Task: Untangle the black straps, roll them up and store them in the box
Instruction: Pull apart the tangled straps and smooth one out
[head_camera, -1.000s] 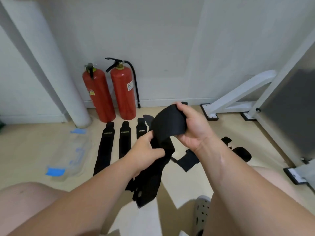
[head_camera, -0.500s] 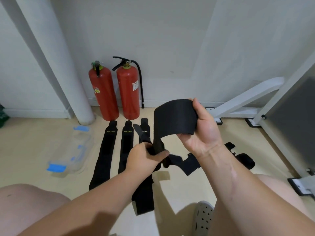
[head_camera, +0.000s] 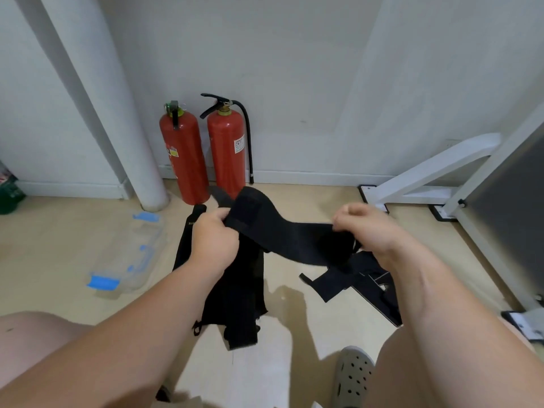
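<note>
Clamped at both ends, a black strap (head_camera: 294,241) is held stretched above the floor (head_camera: 59,231): the left hand (head_camera: 213,240) is curled round its wider end, where a flap is folded over, and the right hand (head_camera: 371,231) is closed on the other end, fingers bent inward. Below the left hand, flat straps (head_camera: 235,293) are laid side by side on the floor, partly hidden by the forearm. Below the right wrist a tangle (head_camera: 350,279) of further black straps is spread out; whether the held strap is joined to it cannot be told. A clear box (head_camera: 138,254) with blue clips is seen to the left of the flat straps, apart from them. Two red extinguishers (head_camera: 206,154) are stood against the far wall, beside a white pillar (head_camera: 103,98). A white frame (head_camera: 426,172) is set along the floor's right edge, and a perforated shoe (head_camera: 351,375) is seen at the near edge.
</note>
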